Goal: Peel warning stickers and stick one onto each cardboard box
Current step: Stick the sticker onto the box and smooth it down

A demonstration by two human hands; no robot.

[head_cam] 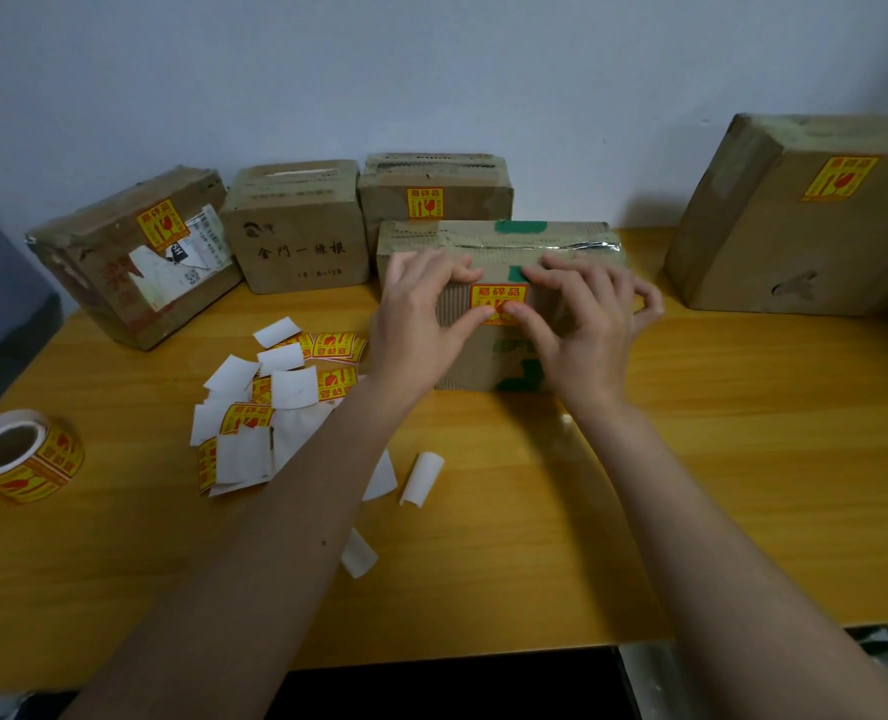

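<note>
Sticker pressed onto centre box

Hands work on the front cardboard box (504,304) at the middle of the counter (691,459). Left hand (421,309) and right hand (582,324) both rest on its face, fingers extended, thumbs pressing the yellow warning sticker (498,298). Loose stickers and white backing papers (275,407) lie left of the box. Sticker roll (20,457) sits at the far left edge.

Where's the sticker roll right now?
The sticker roll lies on its side at the table's far left edge, left of the pile of loose stickers.
</note>
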